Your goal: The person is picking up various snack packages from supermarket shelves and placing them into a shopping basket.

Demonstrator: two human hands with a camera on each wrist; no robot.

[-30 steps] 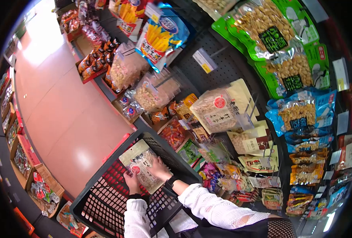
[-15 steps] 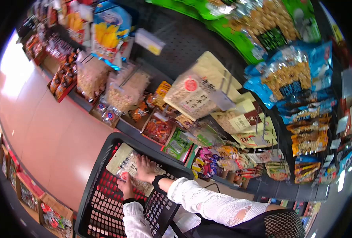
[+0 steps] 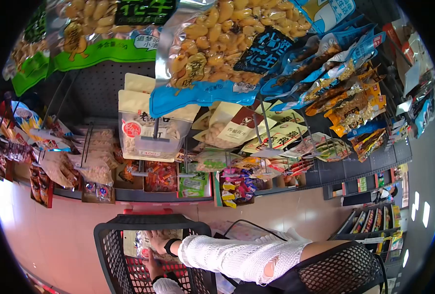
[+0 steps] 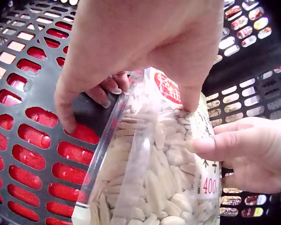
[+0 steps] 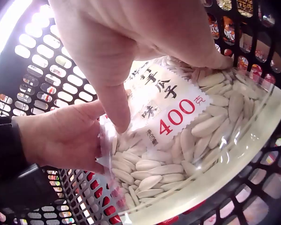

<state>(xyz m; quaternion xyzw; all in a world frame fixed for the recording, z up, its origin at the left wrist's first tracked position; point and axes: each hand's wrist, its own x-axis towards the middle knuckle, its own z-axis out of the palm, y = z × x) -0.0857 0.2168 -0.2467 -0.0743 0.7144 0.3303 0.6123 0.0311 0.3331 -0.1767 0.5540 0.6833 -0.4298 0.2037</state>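
Note:
A clear-fronted bag of pumpkin seeds (image 5: 192, 131) with a cream border and a red "400" label is inside the dark plastic basket (image 3: 151, 220). My left hand (image 4: 145, 42) grips one side of the bag, thumb on its front and fingertips round its edge. From the other side my right hand (image 5: 145, 37) holds it, the thumb pressed to the front near the label and the fingers reaching to the far edge. In the head view, the right hand lies over the bag and the left hand is just below it. The sleeve and basket rim cover part of the bag there.
Hanging snack bags crowd the shelf ahead: a blue peanut bag (image 3: 222, 49), green peanut bags (image 3: 104, 51) and a cream seed bag (image 3: 151, 125). Candy boxes (image 3: 161, 176) line the lower ledge. Pinkish floor (image 3: 60, 230) lies left of the basket.
The view has swung right and closer to the shelf, so the basket appears lower. Both hands stay on the bag inside it, and the hanging bags look larger.

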